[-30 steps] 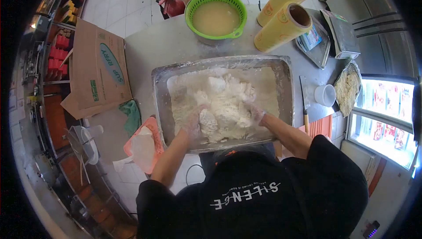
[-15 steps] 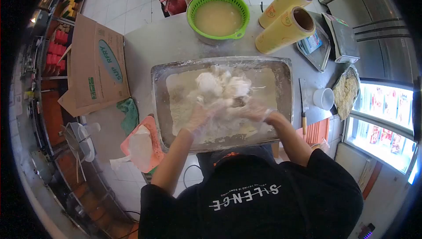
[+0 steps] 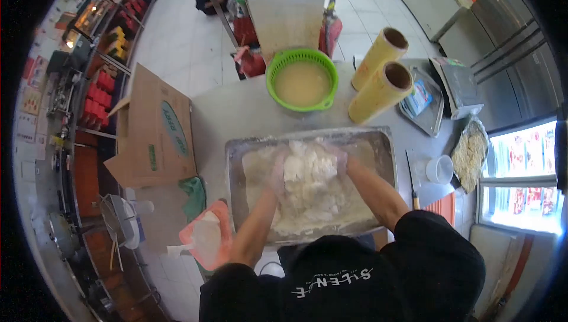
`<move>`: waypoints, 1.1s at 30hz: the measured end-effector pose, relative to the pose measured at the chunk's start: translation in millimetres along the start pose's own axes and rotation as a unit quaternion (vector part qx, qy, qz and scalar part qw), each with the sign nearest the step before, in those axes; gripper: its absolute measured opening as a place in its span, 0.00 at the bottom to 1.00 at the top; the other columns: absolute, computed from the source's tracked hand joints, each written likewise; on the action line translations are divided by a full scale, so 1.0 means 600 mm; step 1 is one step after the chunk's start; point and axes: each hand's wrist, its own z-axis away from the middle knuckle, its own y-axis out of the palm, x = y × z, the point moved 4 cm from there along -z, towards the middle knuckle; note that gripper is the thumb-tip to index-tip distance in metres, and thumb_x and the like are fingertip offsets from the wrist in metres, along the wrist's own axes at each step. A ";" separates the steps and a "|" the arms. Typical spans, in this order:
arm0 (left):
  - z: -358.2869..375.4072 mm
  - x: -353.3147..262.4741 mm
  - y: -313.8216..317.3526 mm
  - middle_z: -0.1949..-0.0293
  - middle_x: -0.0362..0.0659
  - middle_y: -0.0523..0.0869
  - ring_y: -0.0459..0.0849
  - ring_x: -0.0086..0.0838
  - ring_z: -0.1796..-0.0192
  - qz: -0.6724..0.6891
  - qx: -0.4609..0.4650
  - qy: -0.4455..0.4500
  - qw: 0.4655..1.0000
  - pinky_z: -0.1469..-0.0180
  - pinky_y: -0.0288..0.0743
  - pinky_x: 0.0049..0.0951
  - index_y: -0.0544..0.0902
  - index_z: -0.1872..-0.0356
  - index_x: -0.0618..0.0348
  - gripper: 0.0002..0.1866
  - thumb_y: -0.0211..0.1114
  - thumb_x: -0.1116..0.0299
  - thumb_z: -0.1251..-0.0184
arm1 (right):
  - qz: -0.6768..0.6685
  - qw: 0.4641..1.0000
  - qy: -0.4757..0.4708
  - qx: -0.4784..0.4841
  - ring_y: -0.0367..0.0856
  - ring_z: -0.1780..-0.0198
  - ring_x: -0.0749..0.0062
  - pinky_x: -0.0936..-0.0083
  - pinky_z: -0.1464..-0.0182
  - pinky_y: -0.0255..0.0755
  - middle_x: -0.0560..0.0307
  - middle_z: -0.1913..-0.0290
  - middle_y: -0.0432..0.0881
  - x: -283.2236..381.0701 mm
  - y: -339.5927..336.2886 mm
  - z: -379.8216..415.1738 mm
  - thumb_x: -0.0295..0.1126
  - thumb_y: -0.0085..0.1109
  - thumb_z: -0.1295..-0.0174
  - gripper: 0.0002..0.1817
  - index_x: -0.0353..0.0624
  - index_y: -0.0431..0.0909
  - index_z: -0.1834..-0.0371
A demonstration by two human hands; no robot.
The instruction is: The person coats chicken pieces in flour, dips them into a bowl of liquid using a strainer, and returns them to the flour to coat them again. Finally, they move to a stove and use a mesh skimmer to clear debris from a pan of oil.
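Note:
A large metal tray (image 3: 387, 171) holds white flour, with a pile of flour-coated pieces (image 3: 310, 174) in its middle. My left hand (image 3: 277, 171), in a clear glove, presses against the left side of the pile. On the pile's right side is my right hand (image 3: 336, 159), gloved too, its fingers over the far part of the pieces. Flour and motion blur hide the fingers of both hands, so their grip cannot be made out.
Behind the tray stand a green basket (image 3: 329, 102) with cloudy liquid and two yellow film rolls (image 3: 378, 94). A knife (image 3: 413, 180), white cup (image 3: 439, 170) and foil tray of crumbs (image 3: 471, 156) lie right. Left are a cardboard box (image 3: 157, 138), green cloth (image 3: 193, 197) and pink container (image 3: 222, 233).
The view has tilted up, so the table sits lower. Both hands have moved from the near side of the pile to its two sides, farther forward in the tray.

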 end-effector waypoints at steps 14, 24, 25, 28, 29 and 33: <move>0.165 0.089 -0.183 0.42 0.51 0.80 0.80 0.40 0.45 -0.552 -0.152 0.161 0.804 0.44 0.75 0.37 0.79 0.44 0.61 0.22 0.59 0.54 0.29 | 0.863 0.448 -0.203 -0.116 0.65 0.29 0.44 0.47 0.35 0.63 0.45 0.27 0.64 -0.047 0.229 0.277 0.50 0.64 0.42 0.32 0.56 0.72 0.33; 0.155 0.090 -0.053 0.30 0.45 0.70 0.71 0.33 0.30 -0.055 -0.080 -0.083 0.992 0.30 0.66 0.37 0.65 0.26 0.57 0.37 0.54 0.42 0.28 | -0.034 0.893 -0.102 -0.437 0.80 0.41 0.63 0.63 0.37 0.72 0.55 0.40 0.81 -0.153 0.091 0.276 0.54 0.62 0.35 0.31 0.48 0.75 0.34; 0.120 0.107 -0.069 0.29 0.45 0.69 0.69 0.32 0.29 0.008 -0.004 -0.119 0.993 0.29 0.64 0.37 0.63 0.25 0.56 0.38 0.55 0.44 0.28 | -0.126 0.921 -0.097 -0.355 0.79 0.40 0.63 0.64 0.37 0.72 0.55 0.39 0.81 -0.197 0.024 0.238 0.54 0.61 0.35 0.31 0.48 0.75 0.35; 0.110 0.114 -0.094 0.43 0.45 0.82 0.84 0.37 0.45 -0.083 0.001 0.035 0.996 0.46 0.82 0.43 0.74 0.36 0.57 0.26 0.53 0.49 0.24 | -0.180 0.948 -0.024 -0.261 0.78 0.39 0.64 0.63 0.35 0.71 0.55 0.37 0.80 -0.169 0.097 0.240 0.53 0.59 0.33 0.29 0.47 0.75 0.35; 0.110 0.124 -0.091 0.45 0.45 0.83 0.85 0.36 0.46 -0.073 -0.024 0.010 0.997 0.46 0.82 0.43 0.75 0.37 0.57 0.24 0.54 0.51 0.24 | -0.164 0.954 0.002 -0.251 0.78 0.39 0.64 0.62 0.34 0.70 0.55 0.37 0.79 -0.137 0.158 0.249 0.53 0.58 0.32 0.28 0.47 0.75 0.35; 0.135 0.121 -0.035 0.49 0.43 0.85 0.85 0.37 0.47 -0.012 -0.009 -0.058 0.998 0.47 0.83 0.45 0.77 0.41 0.53 0.19 0.60 0.58 0.27 | -0.111 0.973 -0.006 -0.203 0.78 0.39 0.63 0.61 0.34 0.71 0.54 0.35 0.78 -0.158 0.130 0.211 0.49 0.54 0.29 0.26 0.46 0.74 0.34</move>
